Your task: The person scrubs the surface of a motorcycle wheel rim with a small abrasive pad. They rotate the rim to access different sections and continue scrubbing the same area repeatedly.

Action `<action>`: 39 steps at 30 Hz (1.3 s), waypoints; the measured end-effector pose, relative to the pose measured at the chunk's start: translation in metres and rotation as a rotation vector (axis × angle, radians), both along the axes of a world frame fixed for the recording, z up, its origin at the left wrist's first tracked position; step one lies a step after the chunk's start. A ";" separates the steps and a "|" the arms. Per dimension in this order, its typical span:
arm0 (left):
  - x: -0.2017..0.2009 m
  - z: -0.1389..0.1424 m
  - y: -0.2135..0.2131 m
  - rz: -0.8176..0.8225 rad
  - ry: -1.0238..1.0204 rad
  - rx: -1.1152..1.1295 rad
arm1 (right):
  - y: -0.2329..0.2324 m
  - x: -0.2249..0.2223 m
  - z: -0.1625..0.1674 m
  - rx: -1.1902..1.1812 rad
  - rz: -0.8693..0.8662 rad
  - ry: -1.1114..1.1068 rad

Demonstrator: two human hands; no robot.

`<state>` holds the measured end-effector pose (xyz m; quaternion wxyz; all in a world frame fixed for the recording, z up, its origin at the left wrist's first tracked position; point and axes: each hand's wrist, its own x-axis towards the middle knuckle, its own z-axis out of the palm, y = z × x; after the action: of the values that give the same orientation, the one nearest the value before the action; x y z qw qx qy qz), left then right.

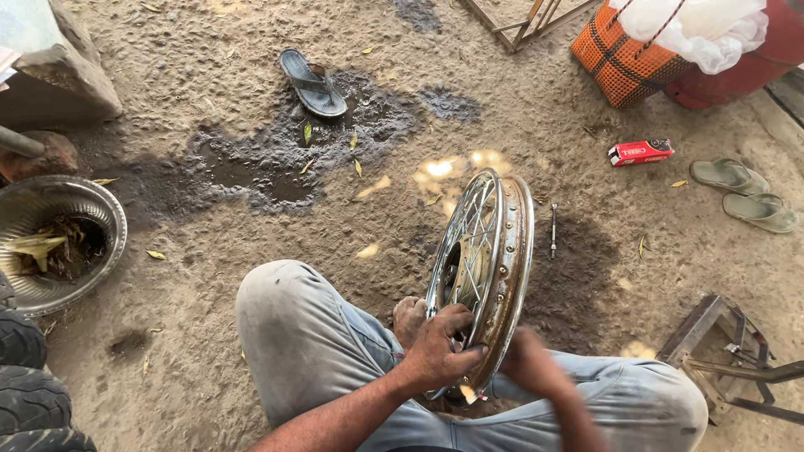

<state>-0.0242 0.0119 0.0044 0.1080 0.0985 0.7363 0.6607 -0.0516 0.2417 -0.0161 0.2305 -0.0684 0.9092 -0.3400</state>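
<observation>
A spoked metal wheel rim (494, 243) with a rusty edge stands upright on the dirt between my knees. My left hand (440, 345) grips the near edge of the rim, fingers curled over the spokes. On the rim's right side my right hand (529, 362) is pressed against the lower edge, and it is blurred. A small bright object shows just below the rim by my hands. My bare toes (409, 316) rest beside the wheel.
A thin metal tool (553, 230) lies right of the rim. Dark wet patches and a grey sandal (314, 82) lie ahead. A metal basin (59, 238) and tyres (29, 385) sit left. Sandals (745, 192), a red box (640, 152), an orange basket (620, 59) and a metal stand (729, 360) lie right.
</observation>
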 end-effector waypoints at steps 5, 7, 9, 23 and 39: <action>0.001 -0.002 0.000 0.029 -0.028 0.097 | -0.001 0.001 0.003 0.056 0.040 -0.118; 0.001 -0.003 0.000 0.018 -0.063 0.094 | 0.012 -0.016 0.035 0.095 0.097 -0.043; 0.000 -0.002 0.001 -0.023 -0.132 0.110 | 0.024 -0.024 0.067 0.070 0.160 0.105; 0.000 -0.008 0.003 0.022 -0.097 0.049 | 0.007 -0.019 0.054 0.120 0.097 -0.109; -0.001 -0.010 0.003 0.032 -0.002 0.023 | 0.007 -0.021 0.053 0.140 0.134 -0.027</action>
<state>-0.0257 0.0151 -0.0058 0.0969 0.0875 0.7301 0.6708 -0.0724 0.2482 0.0368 0.2694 -0.1082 0.9208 -0.2604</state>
